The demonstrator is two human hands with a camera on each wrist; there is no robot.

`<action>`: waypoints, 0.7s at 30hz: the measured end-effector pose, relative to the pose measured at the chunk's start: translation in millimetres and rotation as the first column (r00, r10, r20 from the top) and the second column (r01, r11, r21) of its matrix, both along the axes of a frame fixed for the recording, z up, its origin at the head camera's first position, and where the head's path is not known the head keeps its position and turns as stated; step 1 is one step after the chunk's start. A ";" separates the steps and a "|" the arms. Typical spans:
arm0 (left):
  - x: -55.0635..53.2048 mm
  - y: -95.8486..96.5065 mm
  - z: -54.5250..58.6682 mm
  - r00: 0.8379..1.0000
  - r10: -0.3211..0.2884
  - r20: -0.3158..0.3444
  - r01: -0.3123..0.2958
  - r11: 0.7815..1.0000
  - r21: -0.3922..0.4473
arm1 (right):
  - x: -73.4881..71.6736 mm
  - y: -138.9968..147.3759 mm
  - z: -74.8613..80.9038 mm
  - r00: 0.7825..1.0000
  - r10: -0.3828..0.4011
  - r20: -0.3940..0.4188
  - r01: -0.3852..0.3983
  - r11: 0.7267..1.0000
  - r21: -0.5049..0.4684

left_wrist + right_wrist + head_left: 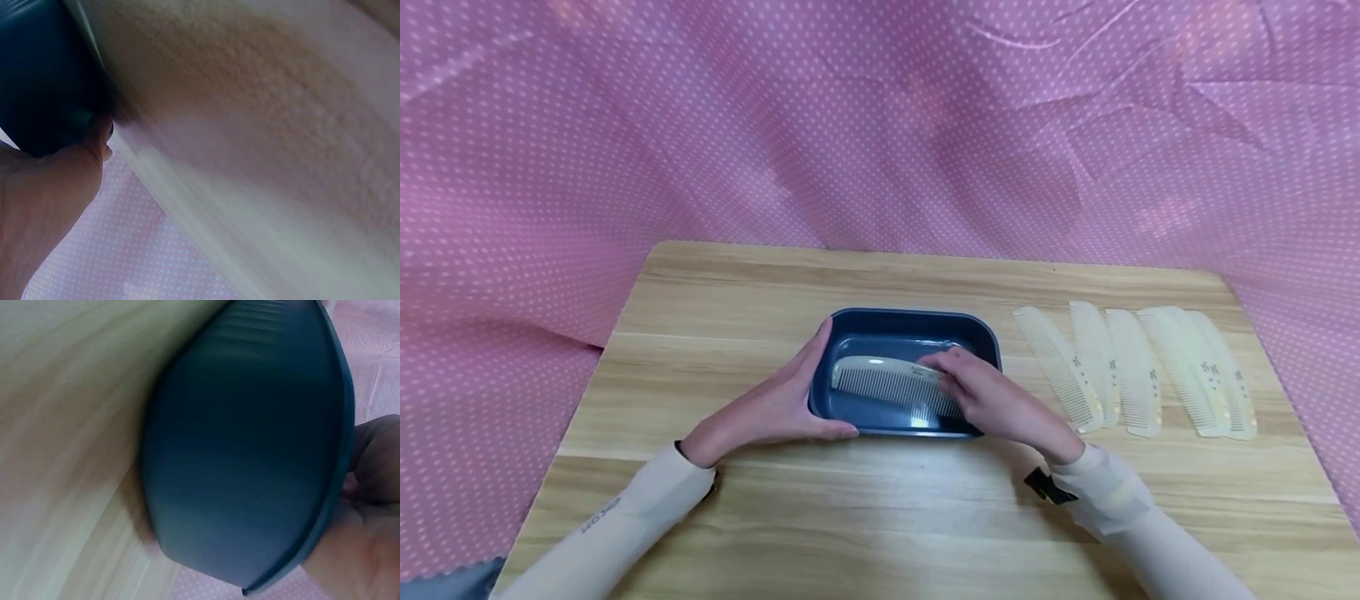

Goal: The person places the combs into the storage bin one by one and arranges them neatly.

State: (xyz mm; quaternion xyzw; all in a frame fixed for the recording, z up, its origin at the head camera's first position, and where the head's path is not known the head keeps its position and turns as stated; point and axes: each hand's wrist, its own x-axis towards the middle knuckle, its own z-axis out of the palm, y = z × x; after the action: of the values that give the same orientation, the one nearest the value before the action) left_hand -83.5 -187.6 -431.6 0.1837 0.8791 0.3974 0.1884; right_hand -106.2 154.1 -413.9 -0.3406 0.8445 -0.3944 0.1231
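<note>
A dark blue rectangular box (pixel 910 317) stands on the wooden table. My left hand (pixel 782 404) rests against its left end, fingers straight along the side wall and thumb stretched along the front wall. Inside the box a pale translucent comb (pixel 880 379) lies lengthwise, teeth toward me. My right hand (pixel 981 392) reaches over the front right rim and pinches the comb's right end. In the left wrist view the thumb (pixel 99 134) touches the box. The box wall (pixel 244 456) fills much of the right wrist view and hides the comb there.
Several similar combs lie side by side, slanted, on the right of the table, the leftmost comb (pixel 1056 362) close to the box, the rightmost two overlapping. Bare wood of the table (pixel 880 517) shows in front. Pink dotted cloth (pixel 880 125) hangs behind and around.
</note>
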 end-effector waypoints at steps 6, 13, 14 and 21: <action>-0.2 -0.1 0.8 1.000 -0.007 -0.007 0.007 1.000 -0.002 | -2.4 -5.3 -4.2 0.998 0.053 0.034 -0.054 0.998 0.023; 1.2 1.5 1.2 1.000 0.005 0.001 -0.005 1.000 -0.004 | -1.4 -10.6 -6.4 0.997 0.063 0.044 -0.067 0.994 0.088; 1.3 1.5 1.1 1.000 0.005 0.000 -0.005 1.000 -0.002 | -2.2 -10.1 -11.0 0.998 0.066 0.022 -0.068 0.993 0.093; 1.2 1.5 0.7 1.000 0.008 0.004 -0.008 1.000 -0.009 | 1.9 -17.5 -8.1 0.999 -0.007 0.050 -0.003 0.978 0.210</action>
State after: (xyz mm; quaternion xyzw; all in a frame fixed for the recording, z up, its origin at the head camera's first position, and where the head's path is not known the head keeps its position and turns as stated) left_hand -82.4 -186.1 -430.9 0.1785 0.8812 0.3947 0.1892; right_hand -104.3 136.6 -422.0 -0.3149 0.8784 -0.3118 0.1792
